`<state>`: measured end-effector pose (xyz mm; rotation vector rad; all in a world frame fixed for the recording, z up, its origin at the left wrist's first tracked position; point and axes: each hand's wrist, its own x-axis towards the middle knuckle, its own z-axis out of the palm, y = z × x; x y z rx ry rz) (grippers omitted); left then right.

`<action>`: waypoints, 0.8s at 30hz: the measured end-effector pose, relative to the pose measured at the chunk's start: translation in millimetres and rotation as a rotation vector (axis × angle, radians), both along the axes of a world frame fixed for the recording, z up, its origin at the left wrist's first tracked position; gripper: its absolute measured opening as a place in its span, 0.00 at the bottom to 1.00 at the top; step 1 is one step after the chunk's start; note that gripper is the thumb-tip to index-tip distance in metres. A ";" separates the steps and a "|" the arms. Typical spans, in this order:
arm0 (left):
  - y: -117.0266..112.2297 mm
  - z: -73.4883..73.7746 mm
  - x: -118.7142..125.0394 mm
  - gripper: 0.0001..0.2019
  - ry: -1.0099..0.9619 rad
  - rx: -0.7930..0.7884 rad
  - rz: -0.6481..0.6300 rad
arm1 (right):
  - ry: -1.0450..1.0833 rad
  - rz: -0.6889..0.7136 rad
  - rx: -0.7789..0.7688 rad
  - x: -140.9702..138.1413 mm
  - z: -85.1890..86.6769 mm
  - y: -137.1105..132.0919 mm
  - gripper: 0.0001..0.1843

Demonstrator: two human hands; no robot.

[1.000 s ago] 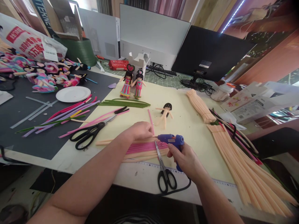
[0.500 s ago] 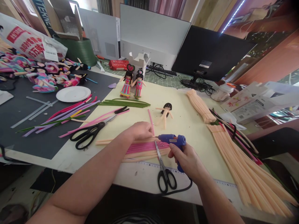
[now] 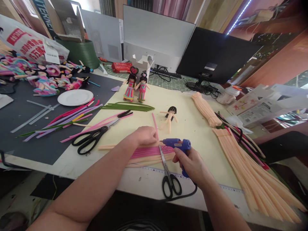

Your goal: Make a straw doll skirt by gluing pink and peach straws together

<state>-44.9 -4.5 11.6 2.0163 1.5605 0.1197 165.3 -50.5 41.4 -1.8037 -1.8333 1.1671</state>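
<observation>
My left hand (image 3: 146,135) is closed, its fingertips pinched at the lower end of a pink pipe cleaner (image 3: 154,122). Wrapped around the handle of a blue hot glue gun (image 3: 176,143), my right hand (image 3: 191,160) points the nozzle left, right at the left fingertips. Below them lie pink pipe cleaners (image 3: 144,153) and peach pipe cleaners (image 3: 141,162), partly covered by my left forearm. Small black-handled scissors (image 3: 167,175) rest across these, just left of my right hand. Beyond the glue gun lies a peach doll (image 3: 171,115) with black hair.
Larger scissors (image 3: 96,134) lie left of my forearm. Green pipe cleaners (image 3: 130,106) and two dressed dolls (image 3: 136,86) are farther back. Peach bundles (image 3: 235,160) fill the right side. A white plate (image 3: 75,97), heaped dolls (image 3: 45,77) and monitors (image 3: 158,35) stand around. The gun's cord (image 3: 185,196) hangs near the front edge.
Almost nothing differs. Both hands and the glue gun hold the same position; the whole view has shifted only slightly.
</observation>
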 end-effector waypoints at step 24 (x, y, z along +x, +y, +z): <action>-2.1 5.4 -0.5 0.11 -0.063 -0.065 0.030 | 0.072 -0.014 0.007 3.6 -2.0 -0.2 0.18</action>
